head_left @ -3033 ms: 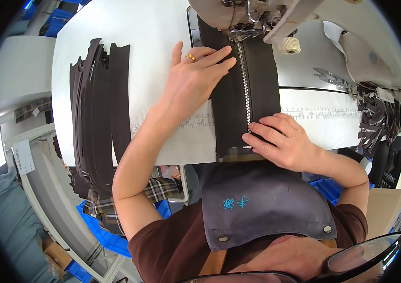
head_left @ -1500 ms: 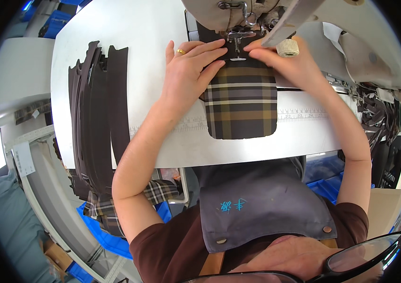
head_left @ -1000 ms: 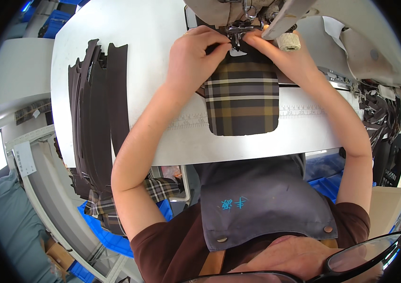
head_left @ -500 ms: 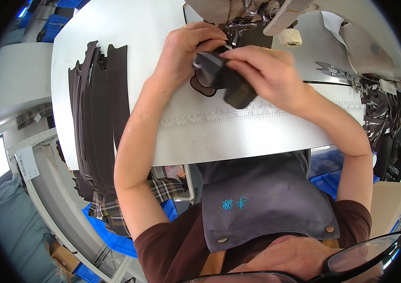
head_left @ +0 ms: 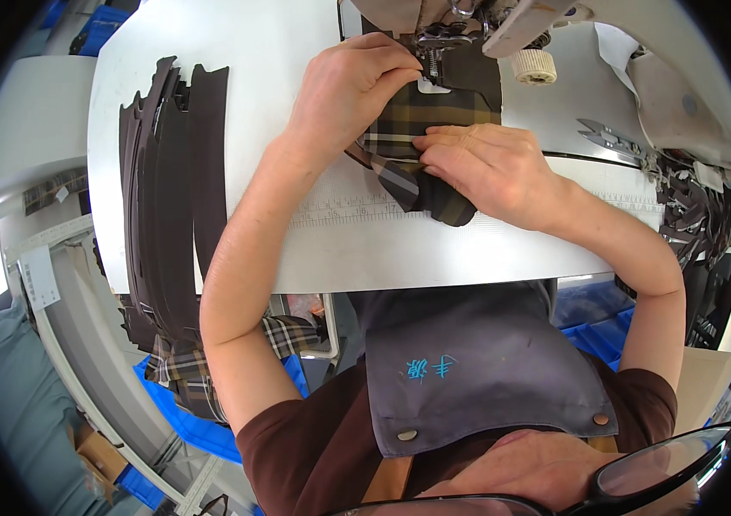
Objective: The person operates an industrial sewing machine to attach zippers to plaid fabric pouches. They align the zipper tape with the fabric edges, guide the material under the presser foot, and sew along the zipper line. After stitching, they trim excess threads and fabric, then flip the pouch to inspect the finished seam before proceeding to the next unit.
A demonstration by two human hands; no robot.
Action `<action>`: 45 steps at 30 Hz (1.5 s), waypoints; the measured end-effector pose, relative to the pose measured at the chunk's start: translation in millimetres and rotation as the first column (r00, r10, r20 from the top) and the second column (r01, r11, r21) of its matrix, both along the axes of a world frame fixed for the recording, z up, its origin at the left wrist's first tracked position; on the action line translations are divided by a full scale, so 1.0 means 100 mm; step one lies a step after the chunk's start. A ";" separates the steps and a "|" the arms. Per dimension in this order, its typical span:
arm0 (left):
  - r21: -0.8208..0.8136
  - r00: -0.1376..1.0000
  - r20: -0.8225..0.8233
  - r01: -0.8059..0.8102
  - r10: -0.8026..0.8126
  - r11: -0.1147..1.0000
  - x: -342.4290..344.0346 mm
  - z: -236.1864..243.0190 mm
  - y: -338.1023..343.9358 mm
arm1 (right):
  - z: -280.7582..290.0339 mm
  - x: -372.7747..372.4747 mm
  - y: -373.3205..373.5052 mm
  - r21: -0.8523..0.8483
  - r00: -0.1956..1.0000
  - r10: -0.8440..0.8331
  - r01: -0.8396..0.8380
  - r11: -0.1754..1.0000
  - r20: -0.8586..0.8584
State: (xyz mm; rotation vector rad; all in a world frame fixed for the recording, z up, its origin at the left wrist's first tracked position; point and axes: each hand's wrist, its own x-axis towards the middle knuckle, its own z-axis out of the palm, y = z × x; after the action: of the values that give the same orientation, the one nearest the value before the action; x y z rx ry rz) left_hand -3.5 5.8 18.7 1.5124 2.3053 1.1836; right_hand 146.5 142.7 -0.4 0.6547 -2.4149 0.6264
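Note:
My left hand [head_left: 357,90] is closed in a pinch at the fabric's edge, just left of the sewing machine's presser foot [head_left: 432,64]; what exactly sits between the fingertips is partly hidden. My right hand [head_left: 494,172], fingers pressed together and bent, grips a dark plaid fabric piece [head_left: 400,120] below the foot. The piece's lower part is folded and bunched toward the table's front. Beneath it a dark brown panel [head_left: 486,73] lies under the needle area.
Long dark brown strips [head_left: 167,198] lie stacked on the white table [head_left: 296,258] at the left, above plaid cloth [head_left: 292,335] and a blue bin [head_left: 193,413]. A cream knob [head_left: 534,67] hangs from the machine; scissors [head_left: 606,138] and tangled dark scraps [head_left: 692,215] lie at the right.
My right hand has come down from beside the presser foot onto the plaid piece, which was flat and is now folded. My left hand stays by the foot.

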 end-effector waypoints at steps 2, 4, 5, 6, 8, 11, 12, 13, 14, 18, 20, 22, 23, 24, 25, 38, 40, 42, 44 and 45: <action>0.000 1.000 -0.018 0.001 -0.001 1.000 0.00 0.00 0.00 | 0.02 0.00 -0.01 0.007 1.000 0.001 -0.001 1.000 0.003; 0.003 1.000 -0.030 0.002 -0.002 1.000 0.00 -0.01 0.00 | 0.02 0.00 -0.01 0.015 1.000 -0.001 0.001 1.000 0.001; 0.007 0.999 -0.033 0.003 -0.002 1.000 0.00 -0.01 0.00 | 0.02 0.01 -0.01 0.018 1.000 -0.003 0.003 1.000 -0.007; 0.010 0.999 -0.037 0.003 -0.003 1.000 0.00 -0.02 0.01 | 0.00 0.01 0.00 0.021 1.000 -0.006 0.006 1.000 -0.014; 0.030 0.999 -0.053 0.013 -0.011 0.999 -0.01 -0.04 0.01 | -0.01 0.01 0.01 0.028 1.000 -0.012 0.013 1.000 -0.026; 0.039 0.996 -0.090 0.014 -0.010 0.999 -0.02 -0.05 0.01 | -0.03 0.02 0.03 0.033 0.999 -0.020 0.021 0.999 -0.035; 0.038 0.994 -0.105 0.012 -0.008 0.999 -0.02 -0.05 0.01 | -0.03 0.02 0.03 0.030 0.999 -0.020 0.021 0.999 -0.035; 0.039 0.994 -0.111 0.011 -0.006 0.999 -0.02 -0.06 0.01 | -0.03 0.02 0.03 0.028 0.999 -0.020 0.021 0.999 -0.035; 0.041 0.993 -0.116 0.009 -0.004 0.999 -0.02 -0.06 0.01 | -0.03 0.02 0.03 0.037 0.999 -0.025 0.026 0.999 -0.030; 0.061 0.991 -0.130 0.013 -0.005 0.998 -0.01 -0.08 0.02 | -0.02 0.02 0.02 0.038 0.999 -0.039 0.041 0.998 -0.032; 0.060 0.993 -0.117 0.003 0.004 0.998 -0.01 -0.09 0.02 | -0.01 0.02 0.02 0.015 0.999 -0.040 0.040 0.999 -0.018; 0.058 0.993 -0.115 -0.002 0.009 0.998 -0.01 -0.10 0.01 | 0.02 0.03 0.06 -0.016 0.999 -0.031 0.032 0.999 0.024; 0.057 0.993 -0.120 -0.002 0.009 0.998 -0.01 -0.10 0.01 | 0.06 0.00 0.11 -0.042 0.991 -0.122 0.125 0.991 0.057; 0.055 0.992 -0.124 -0.003 0.010 0.998 -0.02 -0.10 0.00 | 0.11 -0.08 0.18 -0.064 0.973 -0.211 0.217 0.974 0.093; 0.045 0.995 -0.099 -0.007 0.012 0.999 -0.01 -0.09 0.01 | 0.13 -0.14 0.25 -0.077 0.944 -0.301 0.313 0.947 0.132; 0.076 1.000 -0.017 -0.021 0.022 0.997 -0.01 -0.11 0.03 | -0.10 -0.46 0.34 0.078 0.958 -0.286 0.285 0.955 -0.008; 0.032 1.000 0.007 -0.013 0.013 0.999 0.00 -0.06 0.02 | -0.08 -0.48 0.43 -0.131 0.969 -0.166 0.191 0.973 0.185; 0.018 1.000 0.022 -0.008 0.008 1.000 0.00 -0.05 0.03 | 0.04 -0.48 0.48 -0.226 0.902 -0.082 0.193 0.955 0.425; 0.056 1.000 0.020 0.009 -0.010 0.998 -0.02 -0.06 0.04 | 0.14 -0.47 0.46 -0.300 0.850 0.036 0.145 0.943 0.525; 0.075 1.000 0.020 0.020 -0.021 0.997 -0.02 -0.07 0.05 | 0.26 -0.40 0.45 -0.210 0.740 0.056 0.117 0.971 0.670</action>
State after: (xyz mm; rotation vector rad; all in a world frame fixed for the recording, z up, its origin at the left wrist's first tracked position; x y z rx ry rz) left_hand -6.0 10.7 11.3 1.5371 2.2512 1.2872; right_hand 107.0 187.6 25.7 0.3003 -2.9160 1.3064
